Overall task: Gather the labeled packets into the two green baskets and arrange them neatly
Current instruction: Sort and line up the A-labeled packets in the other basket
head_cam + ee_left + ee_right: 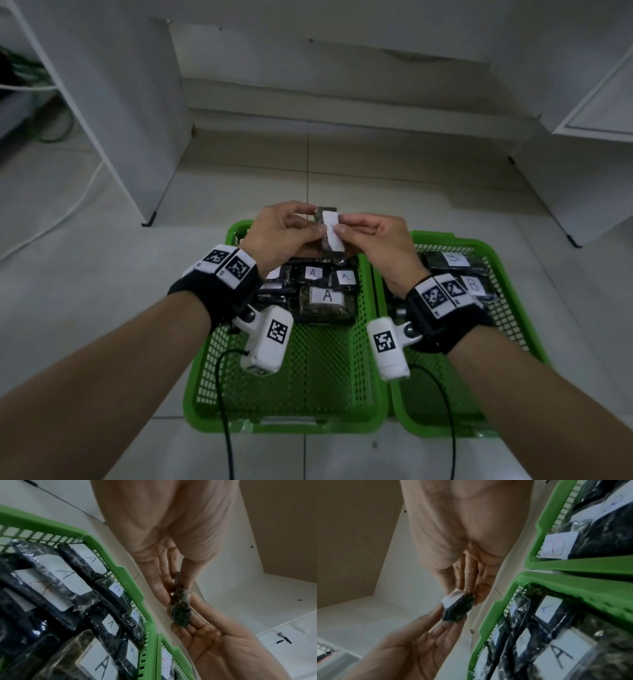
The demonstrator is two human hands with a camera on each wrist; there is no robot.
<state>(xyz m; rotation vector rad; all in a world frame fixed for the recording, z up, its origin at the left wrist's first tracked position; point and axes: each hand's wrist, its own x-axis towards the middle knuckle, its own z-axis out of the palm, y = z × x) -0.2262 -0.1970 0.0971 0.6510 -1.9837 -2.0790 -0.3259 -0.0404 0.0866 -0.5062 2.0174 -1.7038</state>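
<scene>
Both hands (284, 233) pinch one crinkly (white-labelled) packet (329, 233).

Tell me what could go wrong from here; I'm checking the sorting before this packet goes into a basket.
1. The packet is pinched only at fingertips by the left hand and right hand, above the far rims; it could slip onto the floor.
2. Its label's letter is unreadable here, so it might land in the wrong basket: A packets fill the left basket, B packets the right basket.
3. The A packets overlap, so adding one may untidy them.
</scene>
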